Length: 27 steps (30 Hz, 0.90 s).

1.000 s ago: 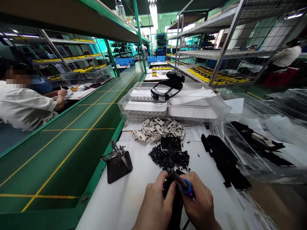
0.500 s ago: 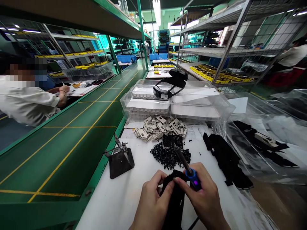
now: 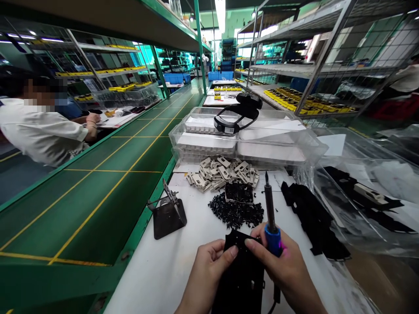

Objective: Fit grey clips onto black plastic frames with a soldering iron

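A flat black plastic panel [image 3: 240, 274] with small holes lies between my hands, at the near edge of the white table. My left hand [image 3: 212, 266] grips its left side, thumb on top. In my right hand [image 3: 288, 266] is a soldering iron [image 3: 272, 218] with a blue handle, its dark tip pointing up and its cord hanging below. The right thumb also presses on the panel's upper right edge. Just beyond the panel is a pile of small black parts [image 3: 235, 213], with a small box [image 3: 238, 193] full of them. Behind sit heaped beige plastic pieces [image 3: 224, 173].
A metal soldering iron stand [image 3: 169, 216] is at left, beside the green conveyor belt [image 3: 124, 174]. Clear plastic trays [image 3: 203, 141] carry a black head-worn magnifier [image 3: 225, 126]. More black panels [image 3: 312, 218] lie at right. Across the belt sits a person [image 3: 42, 126].
The soldering iron has swung from leaning over the panel to nearly upright. The black panel has turned so that more of its flat face shows. The view has shifted slightly left.
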Each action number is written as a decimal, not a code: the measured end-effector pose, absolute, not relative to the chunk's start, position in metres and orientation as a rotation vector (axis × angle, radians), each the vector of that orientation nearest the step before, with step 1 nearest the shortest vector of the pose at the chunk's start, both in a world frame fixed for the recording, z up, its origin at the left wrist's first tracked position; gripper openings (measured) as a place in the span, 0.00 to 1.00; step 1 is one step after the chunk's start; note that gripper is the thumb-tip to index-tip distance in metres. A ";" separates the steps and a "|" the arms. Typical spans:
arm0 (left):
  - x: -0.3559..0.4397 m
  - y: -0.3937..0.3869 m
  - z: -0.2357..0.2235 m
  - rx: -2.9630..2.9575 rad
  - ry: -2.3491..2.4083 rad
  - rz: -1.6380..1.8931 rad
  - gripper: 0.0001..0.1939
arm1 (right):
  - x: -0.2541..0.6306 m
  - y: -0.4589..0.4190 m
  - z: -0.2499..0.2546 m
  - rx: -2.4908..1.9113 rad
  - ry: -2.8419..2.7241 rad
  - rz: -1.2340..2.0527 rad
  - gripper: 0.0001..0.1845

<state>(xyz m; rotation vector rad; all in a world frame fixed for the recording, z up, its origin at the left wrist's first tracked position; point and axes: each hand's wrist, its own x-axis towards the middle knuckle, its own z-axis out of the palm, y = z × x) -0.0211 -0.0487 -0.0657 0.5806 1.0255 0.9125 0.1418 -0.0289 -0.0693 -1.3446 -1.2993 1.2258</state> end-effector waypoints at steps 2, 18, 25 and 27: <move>-0.022 -0.050 -0.067 0.512 0.986 0.887 0.24 | 0.140 -0.030 -0.067 -1.312 -1.270 1.250 0.20; -0.037 -0.037 -0.102 0.145 0.671 1.120 0.14 | 0.141 -0.027 -0.050 -1.234 -1.260 1.474 0.23; -0.035 -0.061 -0.132 0.113 0.485 1.239 0.35 | 0.232 -0.003 -0.072 -1.289 -2.178 0.892 0.14; -0.028 -0.075 -0.134 0.050 0.511 1.267 0.36 | 0.248 0.003 -0.074 -1.249 -2.289 0.706 0.11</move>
